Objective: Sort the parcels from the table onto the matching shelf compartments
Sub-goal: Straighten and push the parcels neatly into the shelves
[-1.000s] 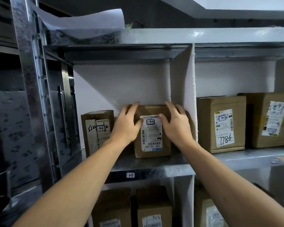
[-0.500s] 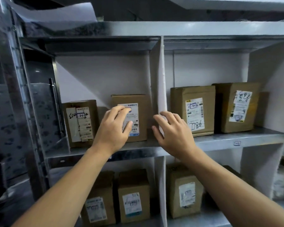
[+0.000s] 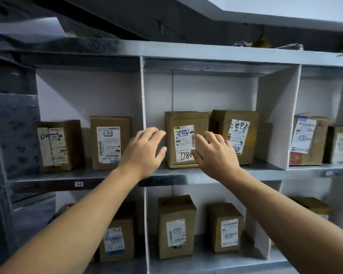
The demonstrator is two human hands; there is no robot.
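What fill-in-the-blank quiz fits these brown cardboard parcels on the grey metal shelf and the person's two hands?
The left hand and the right hand both hold ___.
The brown cardboard parcel seen between them stands in the upper ___ compartment.
The white divider panel behind the left hand separates it from the upper ___ compartment.
Missing: nothing; middle; left.

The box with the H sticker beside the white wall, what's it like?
The box is brown cardboard, upright on the metal shelf in the upper left compartment. A white label with a boxed H and barcodes sits on its front. Another box stands apart on its left, the white divider on its right. Nothing else touches it.
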